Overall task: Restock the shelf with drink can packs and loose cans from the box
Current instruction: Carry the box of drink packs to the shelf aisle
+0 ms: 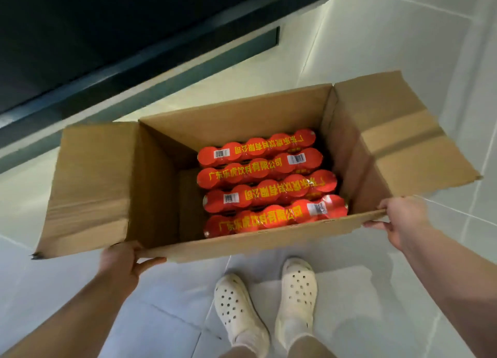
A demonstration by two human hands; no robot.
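Observation:
An open cardboard box (pixel 242 121) sits in front of me over the pale floor, its flaps spread left and right. Inside lie several shrink-wrapped red drink can packs (pixel 269 185) with yellow lettering, filling the right part; the left part of the box shows bare cardboard bottom. My left hand (pixel 121 263) grips the box's near left corner, thumb along the front wall. My right hand (pixel 400 220) holds the near right corner at the flap's edge, fingers curled over the rim.
The dark base of a shelf unit (pixel 134 70) runs diagonally across the upper left. White floor tiles (pixel 403 35) surround the box. My feet in white perforated clogs (pixel 269 304) stand just behind the box.

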